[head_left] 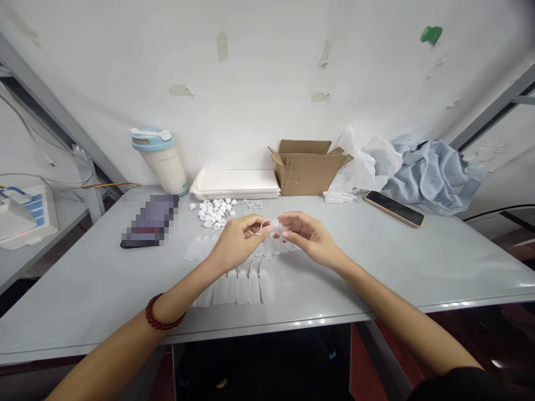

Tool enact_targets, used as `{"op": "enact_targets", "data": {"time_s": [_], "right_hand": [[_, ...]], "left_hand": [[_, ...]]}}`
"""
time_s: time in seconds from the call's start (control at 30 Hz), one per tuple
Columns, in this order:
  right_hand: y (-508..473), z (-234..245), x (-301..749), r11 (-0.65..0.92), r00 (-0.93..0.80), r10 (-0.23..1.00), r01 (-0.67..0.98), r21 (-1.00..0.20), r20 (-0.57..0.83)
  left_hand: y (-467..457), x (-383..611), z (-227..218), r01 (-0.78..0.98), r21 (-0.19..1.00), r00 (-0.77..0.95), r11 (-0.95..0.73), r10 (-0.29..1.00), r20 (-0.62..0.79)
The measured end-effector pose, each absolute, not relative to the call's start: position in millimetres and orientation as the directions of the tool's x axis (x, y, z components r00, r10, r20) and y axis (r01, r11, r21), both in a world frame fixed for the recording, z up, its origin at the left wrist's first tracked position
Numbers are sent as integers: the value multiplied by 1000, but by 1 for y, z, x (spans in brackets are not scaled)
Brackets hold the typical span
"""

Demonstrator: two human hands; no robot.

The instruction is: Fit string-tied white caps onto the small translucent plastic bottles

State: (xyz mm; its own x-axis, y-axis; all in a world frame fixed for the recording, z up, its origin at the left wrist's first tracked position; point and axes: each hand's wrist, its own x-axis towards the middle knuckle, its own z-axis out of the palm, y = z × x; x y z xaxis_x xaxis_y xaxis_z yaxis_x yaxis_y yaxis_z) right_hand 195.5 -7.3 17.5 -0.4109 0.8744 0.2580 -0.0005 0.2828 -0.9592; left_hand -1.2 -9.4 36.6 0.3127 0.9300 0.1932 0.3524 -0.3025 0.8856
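Note:
My left hand (240, 239) and my right hand (311, 236) meet above the middle of the table. Between them is a small translucent plastic bottle (277, 227), its body in the fingers of my right hand. My left fingers pinch a thin white loop strap (262, 225) at the bottle's neck end; the exact joint is hidden by the fingertips. Below my hands lies a row of similar flat bottles (242, 287), several with curved straps at their tops. Another row (199, 248) lies partly under my hands. White caps (215, 211) form a loose pile just behind my left hand.
Small clear pieces (252, 207) lie beside the caps. Along the wall stand a tumbler (162, 161), a white stack (238, 182), an open cardboard box (307, 172), a plastic bag (363, 159) and bunched blue cloth (434, 172). A phone (395, 208) lies right, a dark pixelated item (151, 220) left.

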Motion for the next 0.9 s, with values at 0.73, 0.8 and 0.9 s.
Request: {"op": "enact_targets", "data": {"time_s": [0.73,0.8,0.9], "right_hand": [[-8,21,196,141,-534,832,-61,-988,152],[-7,22,197,116,-561,816,-80,-990,141],[-6,22,197,78,-589,799,-97,-992,121]], "left_hand": [[-13,0,40,240,899,366,-367,892,266],[-14,0,40,246,895,355,-373,893,275],[-16,1,39,281,890,308,-359,912,270]]}}
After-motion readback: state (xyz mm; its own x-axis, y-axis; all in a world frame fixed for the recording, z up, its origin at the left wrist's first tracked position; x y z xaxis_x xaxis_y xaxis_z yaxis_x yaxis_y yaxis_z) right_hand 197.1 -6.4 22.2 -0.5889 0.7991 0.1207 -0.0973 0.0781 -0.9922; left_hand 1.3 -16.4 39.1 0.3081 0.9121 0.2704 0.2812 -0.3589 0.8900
